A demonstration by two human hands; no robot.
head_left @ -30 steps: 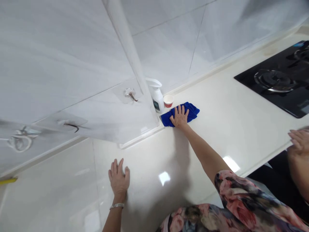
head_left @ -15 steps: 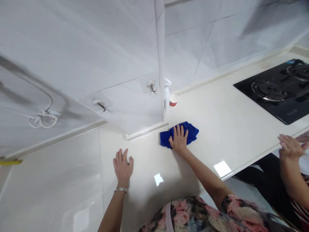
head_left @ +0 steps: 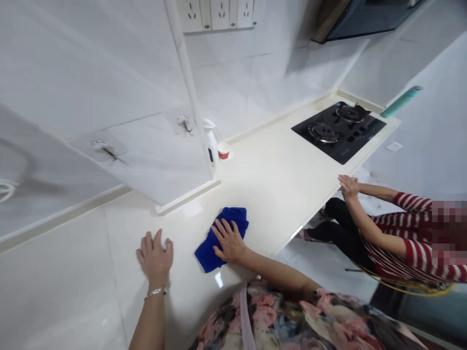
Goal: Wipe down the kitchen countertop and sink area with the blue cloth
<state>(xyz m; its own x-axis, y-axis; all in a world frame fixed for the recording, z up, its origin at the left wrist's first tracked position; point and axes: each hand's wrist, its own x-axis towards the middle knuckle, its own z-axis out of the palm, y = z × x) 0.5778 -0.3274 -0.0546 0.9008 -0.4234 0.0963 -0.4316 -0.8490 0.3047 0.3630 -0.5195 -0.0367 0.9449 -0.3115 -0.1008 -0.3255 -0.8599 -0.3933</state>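
Observation:
My right hand [head_left: 230, 242] lies flat on a blue cloth [head_left: 209, 250], fingers stretched out and slightly apart. The cloth is bunched and spread on the pale countertop [head_left: 277, 180], in front of the corner of a jutting wall panel. To its left, my left hand [head_left: 155, 258] rests palm down on the same countertop with its fingers apart and nothing under it that I can see. A bracelet [head_left: 156, 292] circles the left wrist.
A white spray bottle [head_left: 210, 143] and a red-and-white paper cup [head_left: 224, 150] stand behind the panel edge. Farther right is a black gas hob [head_left: 339, 131]. A seated person in a striped top [head_left: 394, 228] rests their hands at the counter's edge. Hooks [head_left: 184, 122] stick to the panel.
The view has swung right, showing more of the hob and the seated person. My right hand has drawn the blue cloth nearer to my body. My left hand stays in about the same place.

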